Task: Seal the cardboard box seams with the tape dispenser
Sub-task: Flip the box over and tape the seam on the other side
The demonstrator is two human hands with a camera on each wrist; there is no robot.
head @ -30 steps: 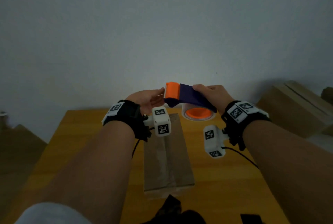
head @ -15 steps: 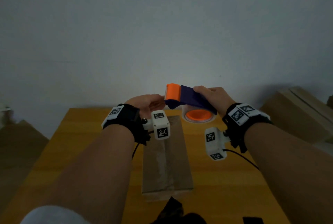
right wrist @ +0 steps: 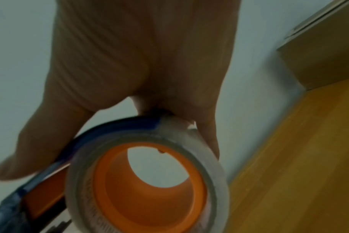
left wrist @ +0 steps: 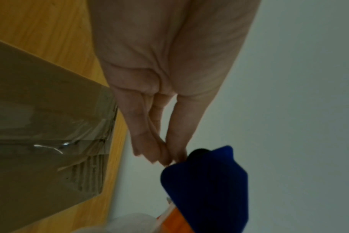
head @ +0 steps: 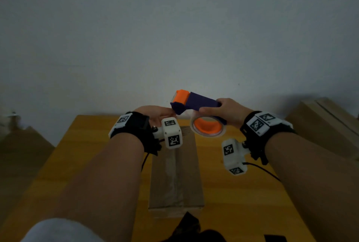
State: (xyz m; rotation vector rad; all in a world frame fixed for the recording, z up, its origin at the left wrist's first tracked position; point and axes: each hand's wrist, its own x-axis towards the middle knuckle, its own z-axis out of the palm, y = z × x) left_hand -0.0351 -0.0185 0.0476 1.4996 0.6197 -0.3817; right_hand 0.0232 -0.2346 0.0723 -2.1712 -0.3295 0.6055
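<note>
My right hand grips the blue handle of the tape dispenser, holding it in the air over the far end of the table. The dispenser has an orange head and a clear tape roll with an orange core, seen close in the right wrist view. My left hand reaches its nose. In the left wrist view the thumb and fingertips pinch together right at the blue nose; the clear tape there is hard to make out. The long cardboard box lies on the table, with clear tape along its top seam.
The yellow wooden table ends at a plain wall. Larger cardboard boxes stand beside it on the right and left. A dark object lies at the near edge, in front of the box.
The dispenser has risen and swung right, so its roll shows more fully. My left hand went from an open palm beside the orange head to fingertips pinched at the nose.
</note>
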